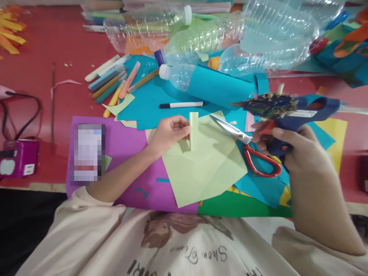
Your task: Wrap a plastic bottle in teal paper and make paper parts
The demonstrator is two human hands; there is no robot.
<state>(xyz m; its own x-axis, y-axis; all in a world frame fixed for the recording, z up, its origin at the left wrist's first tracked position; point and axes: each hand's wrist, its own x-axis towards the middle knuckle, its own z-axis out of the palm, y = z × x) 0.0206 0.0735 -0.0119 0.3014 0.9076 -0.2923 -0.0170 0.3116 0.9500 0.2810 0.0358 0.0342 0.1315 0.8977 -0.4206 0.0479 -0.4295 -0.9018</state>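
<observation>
My left hand pinches a small folded strip of pale green paper and holds it upright over a larger pale green sheet. In my right hand is a dark blue glue gun, its nozzle pointing left and its body crusted with residue; my fingers are at the red trigger. Scissors with red handles lie between my hands, blades slightly apart. Beyond my left hand a white marker with a black cap rests on blue paper.
Clear plastic bottles line the back, one wrapped in blue paper. Several markers lie at back left. A phone rests on purple paper beside my left forearm. A purple box stands far left.
</observation>
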